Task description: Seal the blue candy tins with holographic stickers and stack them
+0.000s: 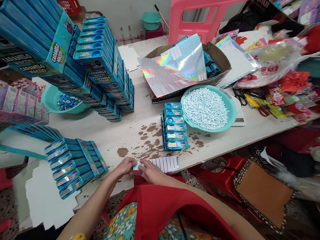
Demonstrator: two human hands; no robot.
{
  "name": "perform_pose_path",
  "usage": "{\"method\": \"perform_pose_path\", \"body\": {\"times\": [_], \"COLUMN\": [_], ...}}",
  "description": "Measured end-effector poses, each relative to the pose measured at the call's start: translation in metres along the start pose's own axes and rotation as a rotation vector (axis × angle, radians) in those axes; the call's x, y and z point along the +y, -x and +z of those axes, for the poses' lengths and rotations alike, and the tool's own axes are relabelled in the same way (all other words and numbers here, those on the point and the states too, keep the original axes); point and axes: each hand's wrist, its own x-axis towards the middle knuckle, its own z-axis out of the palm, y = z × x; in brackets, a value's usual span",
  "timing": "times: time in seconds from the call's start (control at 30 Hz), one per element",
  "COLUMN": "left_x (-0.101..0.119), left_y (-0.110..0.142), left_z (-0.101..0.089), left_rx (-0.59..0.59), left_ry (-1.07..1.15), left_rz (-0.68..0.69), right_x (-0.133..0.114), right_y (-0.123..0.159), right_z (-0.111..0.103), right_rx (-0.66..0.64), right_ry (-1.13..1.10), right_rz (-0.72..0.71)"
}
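My left hand (pixel 125 166) and my right hand (pixel 152 171) meet at the near edge of the table (pixel 138 131). Both pinch a small shiny holographic piece (pixel 136 168) between their fingertips. Just right of my right hand lies a white strip of sticker labels (pixel 167 164). Behind it stands a row of small blue candy boxes (pixel 174 126). A teal bowl (pixel 230 101) full of pale blue candies (pixel 205 107) sits to their right.
Stacks of blue cartons (pixel 104 62) rise at the left, more lie flat (pixel 74 166) near my left arm. A cardboard box (pixel 217 55) holds a holographic sheet (pixel 174 66). Scissors (pixel 241 96) and clutter fill the right. A pink stool (pixel 203 13) stands behind.
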Motion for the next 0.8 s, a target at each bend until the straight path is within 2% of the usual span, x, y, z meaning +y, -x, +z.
{"method": "perform_pose_path", "body": {"times": [0.1, 0.2, 0.3, 0.37, 0.4, 0.47, 0.53, 0.57, 0.67, 0.8], "left_x": [-0.003, -0.003, 0.012, 0.033, 0.046, 0.074, 0.102, 0.115, 0.157, 0.211], "left_y": [-0.008, -0.012, -0.001, 0.016, 0.025, 0.044, 0.056, 0.058, 0.050, 0.018], "left_z": [0.003, 0.005, 0.003, 0.003, 0.004, 0.008, 0.016, 0.020, 0.027, 0.024], "left_rx": [0.027, 0.101, 0.260, 0.349, 0.345, 0.176, -0.025, -0.083, -0.104, -0.050], "left_ry": [-0.004, -0.130, -0.261, -0.196, -0.134, -0.016, 0.041, 0.057, 0.068, 0.032], "left_rz": [0.014, 0.039, 0.120, 0.275, 0.368, 0.492, 0.499, 0.484, 0.499, 0.679], "right_x": [0.001, -0.003, -0.011, -0.017, -0.021, -0.026, -0.028, -0.028, -0.018, 0.016], "right_y": [-0.003, -0.006, -0.004, 0.002, 0.006, 0.014, 0.020, 0.022, 0.022, 0.005], "right_z": [0.000, -0.007, -0.030, -0.054, -0.068, -0.095, -0.120, -0.131, -0.156, -0.184], "right_rx": [0.029, 0.022, 0.098, 0.219, 0.279, 0.382, 0.488, 0.550, 0.757, 0.993], "right_ry": [0.053, 0.084, -0.048, -0.216, -0.298, -0.427, -0.479, -0.469, -0.326, -0.133], "right_rz": [0.008, 0.015, 0.059, 0.141, 0.183, 0.237, 0.278, 0.304, 0.377, 0.443]}}
